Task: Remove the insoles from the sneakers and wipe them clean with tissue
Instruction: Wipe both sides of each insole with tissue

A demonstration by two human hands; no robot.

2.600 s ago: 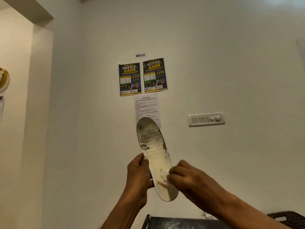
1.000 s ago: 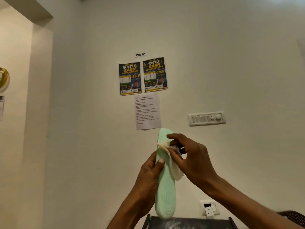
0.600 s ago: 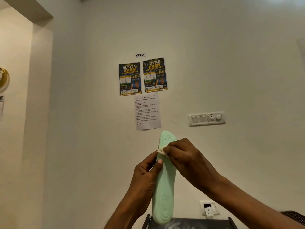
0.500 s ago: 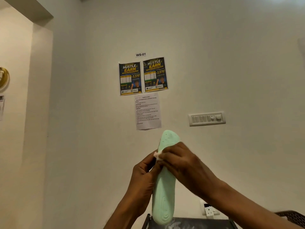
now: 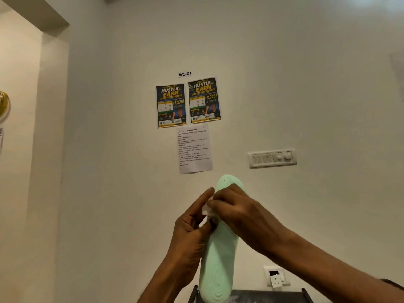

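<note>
Mint-green insole [image 5: 219, 259] held upright in front of the wall [image 5: 306, 84] — prob so its whole face is open for wiping. The left hand [image 5: 190, 232] has its grip curled round the insole's edge to steady it, and the right hand [image 5: 238, 213] pinches a tissue [image 5: 207, 209] wad against the upper part, mid-wipe imo.

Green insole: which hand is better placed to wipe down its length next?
Right. The right hand holds the tissue against the green insole near its upper end, so it could likely sweep downward; the left hand grips the insole's edge, holding it upright.
</note>
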